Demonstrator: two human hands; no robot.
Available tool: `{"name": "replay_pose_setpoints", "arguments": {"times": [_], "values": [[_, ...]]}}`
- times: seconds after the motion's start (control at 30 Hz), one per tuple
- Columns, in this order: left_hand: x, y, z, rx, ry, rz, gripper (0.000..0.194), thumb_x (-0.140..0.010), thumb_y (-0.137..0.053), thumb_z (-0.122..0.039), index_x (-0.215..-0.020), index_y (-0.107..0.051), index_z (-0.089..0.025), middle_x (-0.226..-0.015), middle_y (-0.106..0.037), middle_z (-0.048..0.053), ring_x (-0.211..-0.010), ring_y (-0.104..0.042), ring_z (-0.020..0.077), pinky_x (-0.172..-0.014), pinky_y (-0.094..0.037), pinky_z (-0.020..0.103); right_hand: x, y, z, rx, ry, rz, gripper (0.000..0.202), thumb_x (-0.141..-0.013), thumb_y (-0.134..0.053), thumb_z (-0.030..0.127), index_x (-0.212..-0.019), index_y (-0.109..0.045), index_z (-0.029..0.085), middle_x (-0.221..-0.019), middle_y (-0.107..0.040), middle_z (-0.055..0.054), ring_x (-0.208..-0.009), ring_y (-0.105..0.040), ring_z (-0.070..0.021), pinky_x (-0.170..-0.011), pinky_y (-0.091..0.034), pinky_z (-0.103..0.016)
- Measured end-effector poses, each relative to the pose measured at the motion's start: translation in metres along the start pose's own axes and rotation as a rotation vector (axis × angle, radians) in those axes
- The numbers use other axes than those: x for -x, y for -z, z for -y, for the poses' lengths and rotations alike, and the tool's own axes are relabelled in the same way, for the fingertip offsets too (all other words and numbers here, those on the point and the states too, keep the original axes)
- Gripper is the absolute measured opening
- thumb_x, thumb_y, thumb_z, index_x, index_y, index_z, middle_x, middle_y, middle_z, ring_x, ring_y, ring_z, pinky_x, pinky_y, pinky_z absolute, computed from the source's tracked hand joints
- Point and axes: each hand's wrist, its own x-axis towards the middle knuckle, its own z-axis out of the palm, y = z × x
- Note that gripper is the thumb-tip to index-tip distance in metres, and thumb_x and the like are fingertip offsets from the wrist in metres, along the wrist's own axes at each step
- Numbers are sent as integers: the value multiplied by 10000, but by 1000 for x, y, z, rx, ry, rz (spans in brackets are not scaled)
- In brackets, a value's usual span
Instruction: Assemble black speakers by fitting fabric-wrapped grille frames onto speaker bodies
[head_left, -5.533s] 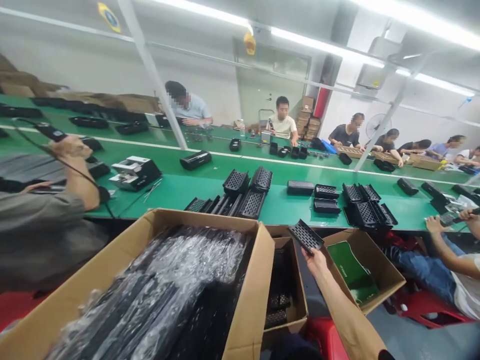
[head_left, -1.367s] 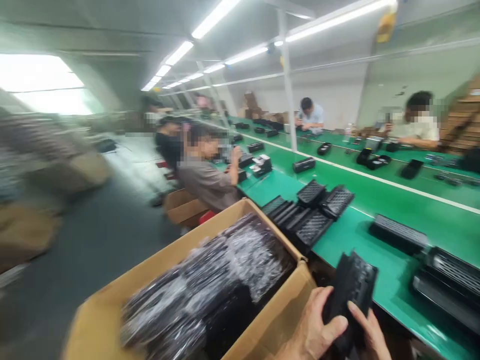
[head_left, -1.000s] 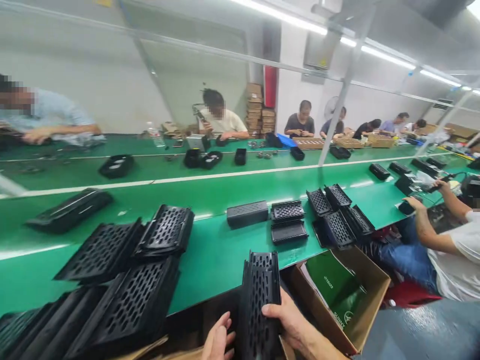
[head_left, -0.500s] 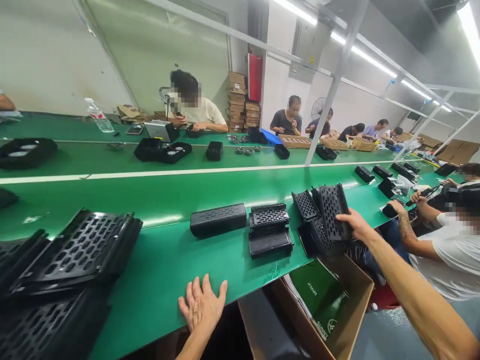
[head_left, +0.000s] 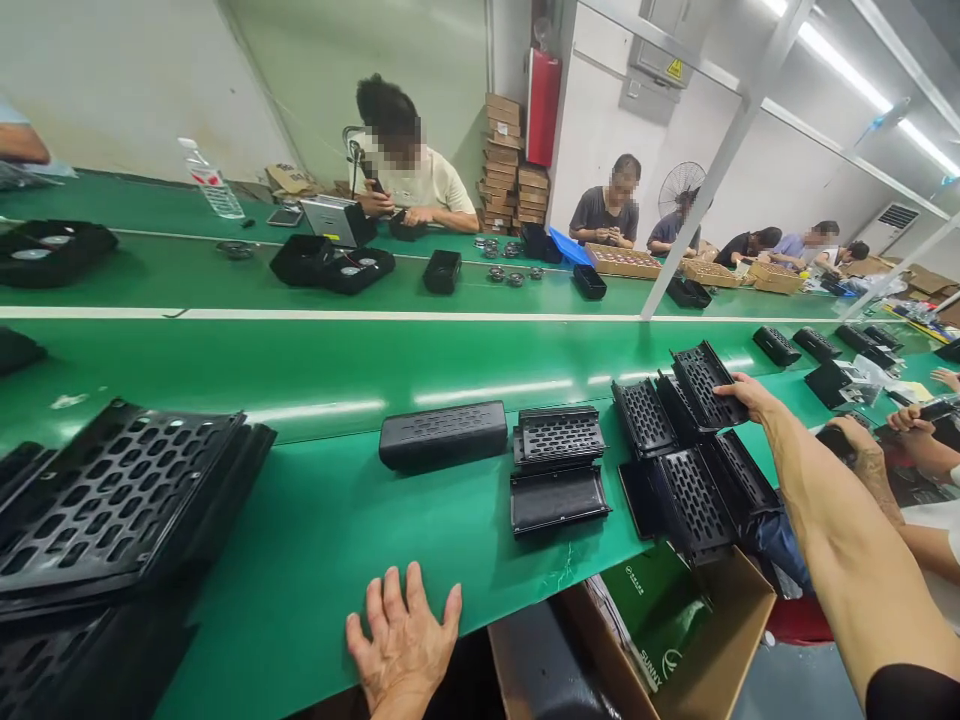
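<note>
My right hand (head_left: 742,398) grips the edge of a black perforated panel (head_left: 706,385) above a group of similar panels (head_left: 694,495) at the right. My left hand (head_left: 405,632) lies flat with fingers spread on the green table (head_left: 300,560), near its front edge, holding nothing. Beyond it sits a closed black speaker-like box (head_left: 442,436). Between that box and the right group are two stacked slotted panels (head_left: 559,436), with a smooth black shell (head_left: 559,498) just in front of them. A large pile of slotted panels (head_left: 127,490) fills the left side.
Below the table edge, a cardboard box (head_left: 739,620) holds a green bag (head_left: 656,610). Across the line, a person (head_left: 412,180) works beside a water bottle (head_left: 211,180). A metal post (head_left: 712,190) rises behind. Another person's tattooed arm (head_left: 874,480) is at the right.
My right hand has carried its panel up and away, over the back of the right group, uncovering the panels below. My left hand still rests on the table. The view has shifted slightly.
</note>
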Motion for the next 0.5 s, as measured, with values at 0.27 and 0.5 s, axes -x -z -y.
{"name": "replay_pose_setpoints", "arguments": {"times": [0.27, 0.5], "values": [[3, -6, 6, 25, 27, 6, 688, -984, -383, -504, -1485, -524, -55, -1552, -496, 273, -1505, -385, 406, -1228, -203, 649, -32, -6, -24, 257, 98, -211, 329, -718, -823, 261, -1034, -768, 188, -932, -776, -93, -994, -730, -309, -894, -585, -446], [3, -5, 7, 33, 15, 10, 698, -985, -377, -516, -1490, -517, -56, -1554, -484, 276, -1509, -371, 415, -1221, -209, 655, -31, -13, -33, 437, 158, -370, 313, -746, -762, 255, -1049, -816, 196, -1055, -777, -116, -1210, -640, -368, -1062, -471, -450]]}}
